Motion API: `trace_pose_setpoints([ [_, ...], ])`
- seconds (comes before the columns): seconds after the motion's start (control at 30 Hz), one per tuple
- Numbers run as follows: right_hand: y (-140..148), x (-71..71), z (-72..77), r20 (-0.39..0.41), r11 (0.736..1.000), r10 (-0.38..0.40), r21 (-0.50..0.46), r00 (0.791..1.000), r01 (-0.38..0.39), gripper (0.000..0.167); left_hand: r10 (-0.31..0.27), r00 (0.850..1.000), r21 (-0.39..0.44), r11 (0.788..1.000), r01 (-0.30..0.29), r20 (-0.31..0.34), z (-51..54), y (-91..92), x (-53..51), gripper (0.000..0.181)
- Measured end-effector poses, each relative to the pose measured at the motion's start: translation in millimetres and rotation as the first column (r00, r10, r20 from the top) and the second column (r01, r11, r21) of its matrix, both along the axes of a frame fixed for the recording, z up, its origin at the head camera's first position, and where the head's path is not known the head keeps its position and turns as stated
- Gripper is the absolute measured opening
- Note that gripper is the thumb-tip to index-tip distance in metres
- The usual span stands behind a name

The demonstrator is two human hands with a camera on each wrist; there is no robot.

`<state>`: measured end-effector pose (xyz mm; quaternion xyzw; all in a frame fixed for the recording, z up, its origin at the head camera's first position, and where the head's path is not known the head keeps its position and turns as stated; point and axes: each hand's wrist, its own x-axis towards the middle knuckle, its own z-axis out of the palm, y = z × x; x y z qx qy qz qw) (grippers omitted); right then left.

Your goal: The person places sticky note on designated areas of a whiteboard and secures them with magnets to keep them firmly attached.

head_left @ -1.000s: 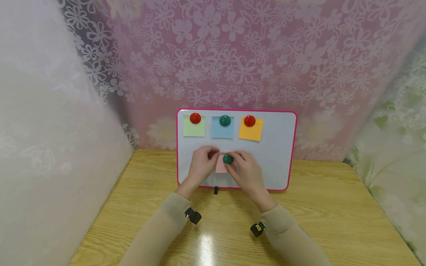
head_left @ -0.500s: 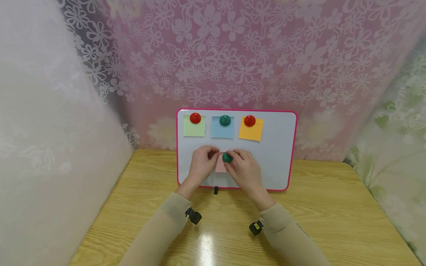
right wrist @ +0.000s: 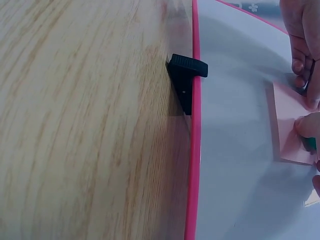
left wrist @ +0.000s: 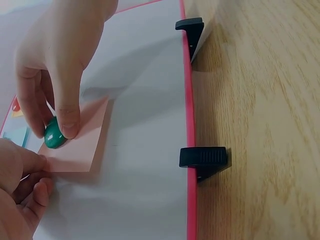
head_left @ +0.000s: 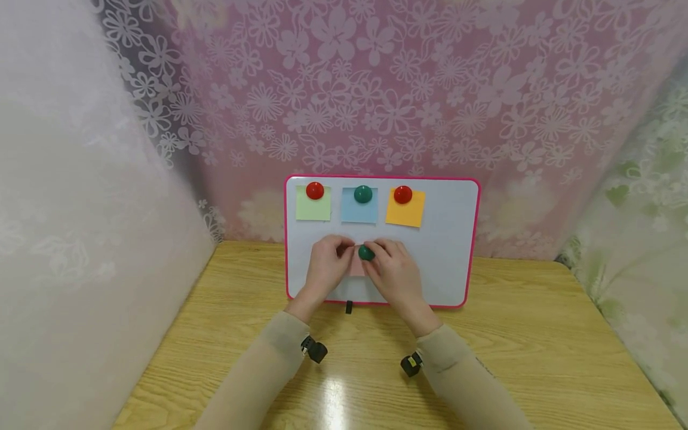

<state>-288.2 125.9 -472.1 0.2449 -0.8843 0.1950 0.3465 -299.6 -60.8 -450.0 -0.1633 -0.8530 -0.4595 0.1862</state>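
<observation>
A pink sticky note (left wrist: 80, 150) lies against the whiteboard (head_left: 441, 257), below the row of other notes. My left hand (head_left: 326, 263) pinches its upper left corner between thumb and fingers. With thumb and fingertips my right hand (head_left: 398, 269) grips a round green magnet (head_left: 366, 252) at the note's upper part. In the left wrist view the magnet touches or nearly touches the paper; which of the two I cannot tell. The note's lower edge stands slightly off the board. In the right wrist view the thumb hides most of the magnet.
Along the board's top hang a green note (head_left: 313, 209) and an orange note (head_left: 405, 214) under red magnets, with a blue note (head_left: 359, 212) under a green magnet between them. Black clips (left wrist: 202, 157) stick out from the pink lower frame over the wooden table (head_left: 242, 286).
My right hand has shifted slightly up and left with the green magnet, and the pink note's lower edge has risen a little. My left hand stays almost still.
</observation>
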Motion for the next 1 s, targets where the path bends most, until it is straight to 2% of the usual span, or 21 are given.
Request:
trace_pose_setpoints([
  [0.5, -2.1, -4.7, -1.7, -0.014, 1.0, -0.021, 0.005, 1.0, 0.021, 0.039, 0.016, 1.0, -0.039, 0.999, -0.016, -0.016, -1.9, 1.7, -2.3, 0.01],
  [0.83, -2.2, -2.7, -2.0, 0.016, 1.0, -0.021, -0.01, 1.0, 0.021, 0.042, 0.058, 0.998, 0.043, 0.998, -0.056, -0.038, -6.0, -0.2, -3.0, 0.013],
  [1.0, 2.5, 4.2, 2.9, 0.0, 0.999, 0.013, -0.04, 1.0, -0.013, 0.042, 0.038, 0.998, 0.064, 0.997, -0.034, -0.058, -6.2, -4.2, 0.6, 0.015],
])
